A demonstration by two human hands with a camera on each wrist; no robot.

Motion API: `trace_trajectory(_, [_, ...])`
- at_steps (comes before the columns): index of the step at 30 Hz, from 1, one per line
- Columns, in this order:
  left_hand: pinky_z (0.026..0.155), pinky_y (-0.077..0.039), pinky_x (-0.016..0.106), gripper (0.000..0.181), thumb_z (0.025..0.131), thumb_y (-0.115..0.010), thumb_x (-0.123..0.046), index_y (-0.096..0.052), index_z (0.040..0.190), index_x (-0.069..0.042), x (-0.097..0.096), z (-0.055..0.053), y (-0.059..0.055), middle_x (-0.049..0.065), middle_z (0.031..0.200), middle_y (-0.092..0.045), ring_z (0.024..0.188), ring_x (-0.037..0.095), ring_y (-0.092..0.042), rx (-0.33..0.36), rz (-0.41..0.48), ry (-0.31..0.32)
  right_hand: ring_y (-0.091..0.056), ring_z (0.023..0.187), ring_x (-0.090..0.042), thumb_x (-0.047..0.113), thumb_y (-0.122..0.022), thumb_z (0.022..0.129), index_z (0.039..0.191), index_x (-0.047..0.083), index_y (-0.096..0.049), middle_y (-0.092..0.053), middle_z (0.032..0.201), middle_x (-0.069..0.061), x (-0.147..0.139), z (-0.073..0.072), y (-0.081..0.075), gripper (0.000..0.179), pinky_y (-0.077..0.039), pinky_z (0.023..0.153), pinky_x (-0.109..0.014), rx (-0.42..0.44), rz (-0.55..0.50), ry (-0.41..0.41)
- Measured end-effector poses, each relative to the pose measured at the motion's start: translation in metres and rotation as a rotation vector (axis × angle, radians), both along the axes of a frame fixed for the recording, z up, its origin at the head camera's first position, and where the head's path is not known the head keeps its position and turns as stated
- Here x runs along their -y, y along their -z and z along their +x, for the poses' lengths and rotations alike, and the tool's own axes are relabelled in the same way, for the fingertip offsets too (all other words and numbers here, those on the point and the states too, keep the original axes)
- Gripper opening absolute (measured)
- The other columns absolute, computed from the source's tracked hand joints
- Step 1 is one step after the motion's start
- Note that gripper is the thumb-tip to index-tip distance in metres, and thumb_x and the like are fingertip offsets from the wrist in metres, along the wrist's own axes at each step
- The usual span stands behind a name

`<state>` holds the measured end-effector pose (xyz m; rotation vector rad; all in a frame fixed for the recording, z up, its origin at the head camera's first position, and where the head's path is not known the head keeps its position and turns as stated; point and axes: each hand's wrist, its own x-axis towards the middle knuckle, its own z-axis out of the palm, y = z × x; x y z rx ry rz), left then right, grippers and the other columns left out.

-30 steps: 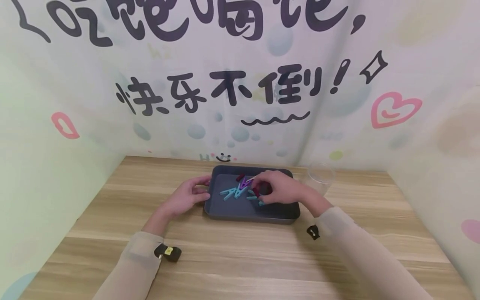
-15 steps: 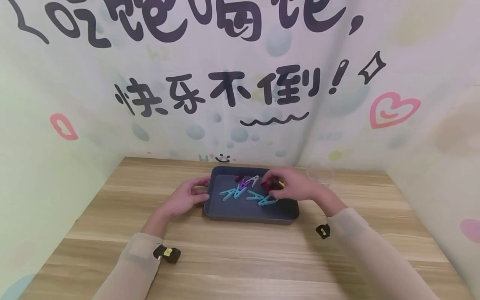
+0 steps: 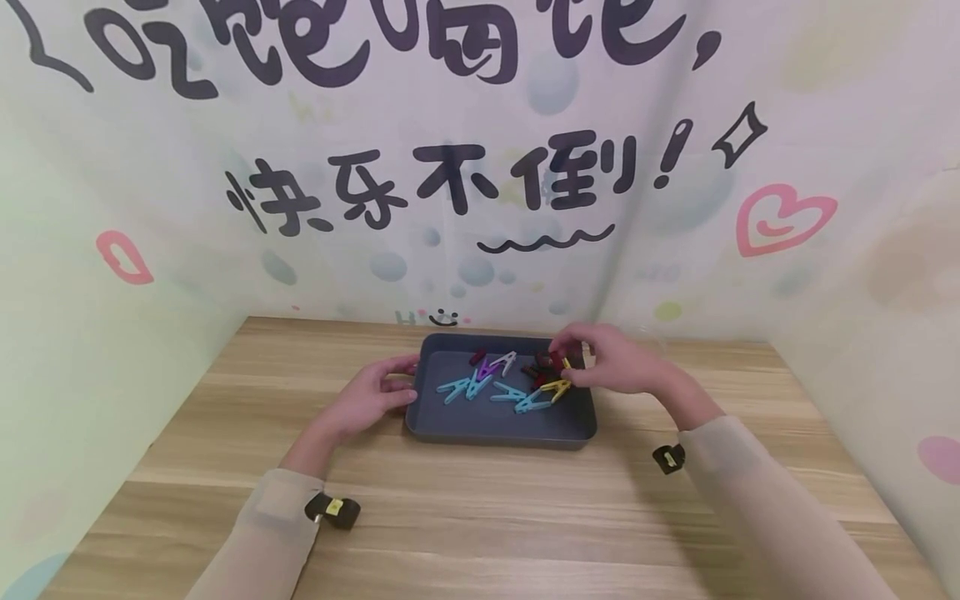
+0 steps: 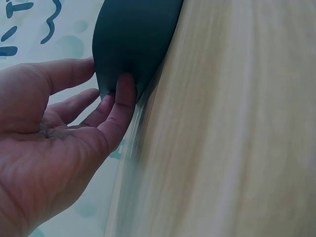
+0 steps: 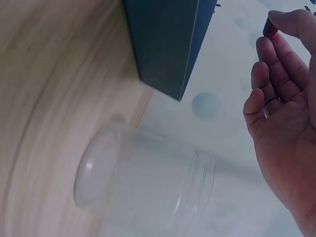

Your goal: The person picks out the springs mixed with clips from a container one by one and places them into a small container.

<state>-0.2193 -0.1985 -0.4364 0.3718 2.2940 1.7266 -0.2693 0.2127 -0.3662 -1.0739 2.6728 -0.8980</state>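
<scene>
A dark grey tray point(image 3: 480, 437) holds several small clothespins and dark red pieces. Blue clothespins point(image 3: 532, 402) lie in it with a purple clothespin point(image 3: 486, 369), a white clothespin point(image 3: 505, 362) and a yellow clothespin point(image 3: 556, 389). Over the tray's right side, my right hand point(image 3: 611, 360) pinches a small dark red ridged cylinder point(image 5: 270, 29) between thumb and fingertip. More dark red pieces point(image 3: 536, 377) lie just left of that hand, partly shaded, and a single dark red piece point(image 3: 477, 357) sits near the back wall. My left hand point(image 3: 369, 396) touches the tray's left end with extended fingers.
A clear plastic jar point(image 5: 148, 177) stands right of the tray, mostly behind the right hand in the head view. The wooden table point(image 3: 450, 517) meets a printed wall sheet point(image 3: 337, 275) just behind the tray.
My right hand has moved right across the tray, uncovering the blue, white and yellow clothespins and the dark red pieces. The left hand stays at the tray's left end.
</scene>
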Motion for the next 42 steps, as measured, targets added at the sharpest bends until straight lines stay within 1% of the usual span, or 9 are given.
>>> trace_trajectory(3, [0.099,-0.06,0.039,0.061,0.103,-0.062,0.006,-0.038,0.159,0.007,0.0,-0.001,0.001,0.031,0.153,-0.047,0.131,0.046,-0.06,-0.002,0.001,0.003,-0.062,0.1,-0.034,0.011,-0.079,0.09,0.123,0.013,-0.072,-0.07,0.107,0.0,-0.007,-0.001,0.0,0.034,-0.053,0.082,-0.047,-0.008,0.001,0.023])
trace_trajectory(6, [0.1,-0.06,0.039,0.062,0.103,-0.063,0.004,-0.038,0.16,0.007,0.0,-0.001,0.002,0.031,0.153,-0.047,0.131,0.046,-0.059,-0.004,0.0,0.007,-0.059,0.101,-0.033,0.01,-0.08,0.09,0.124,0.011,-0.073,-0.07,0.108,0.001,-0.015,-0.001,0.0,0.035,-0.052,0.083,-0.05,-0.014,-0.004,0.052])
trace_trajectory(12, [0.101,-0.059,0.04,0.062,0.104,-0.063,0.003,-0.038,0.16,0.006,0.0,-0.002,0.002,0.03,0.153,-0.046,0.133,0.046,-0.058,-0.002,-0.008,0.007,-0.058,0.098,-0.027,0.009,-0.082,0.089,0.122,0.012,-0.073,-0.071,0.105,0.004,-0.032,-0.002,-0.005,0.034,-0.051,0.079,-0.045,-0.063,-0.004,0.105])
trace_trajectory(15, [0.103,-0.058,0.042,0.062,0.104,-0.062,0.003,-0.038,0.16,0.005,-0.001,-0.002,0.001,0.03,0.154,-0.046,0.134,0.045,-0.058,0.003,-0.017,0.002,-0.059,0.098,-0.028,0.009,-0.081,0.089,0.121,0.015,-0.073,-0.07,0.104,0.005,-0.04,-0.004,-0.007,0.034,-0.051,0.08,-0.044,-0.069,-0.001,0.125])
trace_trajectory(18, [0.104,-0.057,0.043,0.061,0.104,-0.062,0.002,-0.038,0.161,0.005,-0.001,-0.001,-0.001,0.029,0.154,-0.046,0.135,0.046,-0.057,0.006,-0.022,-0.001,-0.058,0.098,-0.027,0.01,-0.08,0.09,0.121,0.014,-0.073,-0.07,0.105,0.005,-0.049,-0.005,-0.009,0.033,-0.051,0.08,-0.044,-0.083,0.007,0.134])
trace_trajectory(25, [0.104,-0.057,0.044,0.061,0.104,-0.062,0.003,-0.038,0.16,0.005,-0.002,0.001,-0.002,0.03,0.155,-0.045,0.134,0.046,-0.057,0.002,-0.031,-0.001,-0.058,0.098,-0.028,0.011,-0.078,0.091,0.121,0.015,-0.073,-0.07,0.105,0.004,-0.067,-0.008,-0.01,0.031,-0.05,0.078,-0.04,-0.09,0.013,0.165])
trace_trajectory(30, [0.104,-0.057,0.043,0.062,0.104,-0.062,0.003,-0.037,0.16,0.006,-0.002,0.002,-0.003,0.031,0.155,-0.045,0.134,0.046,-0.057,0.004,-0.027,-0.004,-0.056,0.096,-0.022,0.011,-0.077,0.091,0.12,0.014,-0.073,-0.07,0.104,0.003,-0.08,-0.011,-0.01,0.03,-0.048,0.075,-0.035,-0.095,0.02,0.202])
trace_trajectory(37, [0.103,-0.058,0.042,0.062,0.104,-0.062,0.003,-0.037,0.16,0.007,-0.002,0.002,-0.003,0.03,0.154,-0.046,0.132,0.046,-0.059,0.005,-0.028,-0.004,-0.055,0.097,-0.022,0.009,-0.076,0.091,0.122,0.012,-0.073,-0.069,0.106,0.001,-0.098,-0.017,-0.009,0.032,-0.049,0.076,-0.034,-0.078,0.059,0.242])
trace_trajectory(42, [0.103,-0.058,0.042,0.062,0.104,-0.062,0.003,-0.038,0.16,0.006,-0.002,0.002,-0.003,0.029,0.154,-0.047,0.132,0.045,-0.059,0.004,-0.039,-0.008,-0.055,0.096,-0.023,0.01,-0.076,0.092,0.122,0.011,-0.072,-0.069,0.105,-0.001,-0.108,-0.019,-0.009,0.03,-0.049,0.075,-0.034,-0.079,0.073,0.252])
